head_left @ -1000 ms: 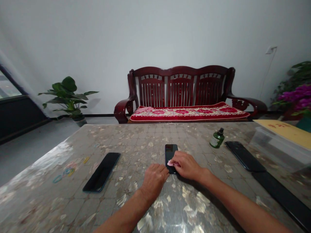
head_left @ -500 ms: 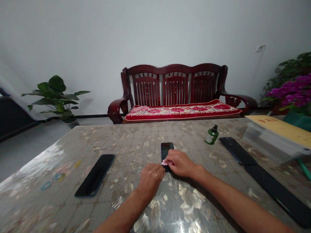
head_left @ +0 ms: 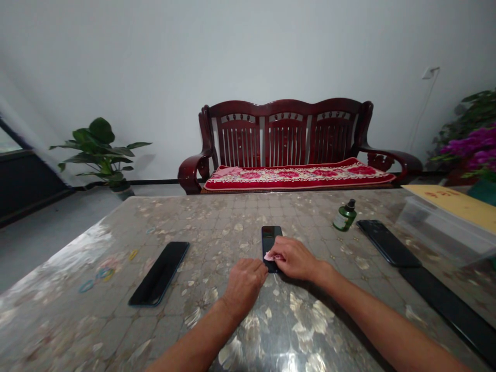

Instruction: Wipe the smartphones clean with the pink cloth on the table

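Note:
A smartphone [head_left: 271,234] lies flat on the patterned tabletop in front of me, its lower part partly covered by my hands. My right hand [head_left: 294,257] is closed on a small pink cloth [head_left: 268,257] and presses it against the phone's screen. At the phone's lower left corner, my left hand [head_left: 246,281] is closed, its fingertips gripping the edge. Left of my hands rests a larger black phone [head_left: 160,274], lying aslant.
To the right stand a green bottle [head_left: 344,215] and a clear plastic box [head_left: 445,227] under a yellow sheet [head_left: 453,204]. Two dark phones [head_left: 387,243] lie nearby, end to end. Colored rubber bands [head_left: 104,274] are scattered at left. A wooden bench [head_left: 287,109] stands beyond the table.
My view has turned slightly left, so everything sits further right. Both hands stay at the phone, with the cloth still on the lower part of its screen.

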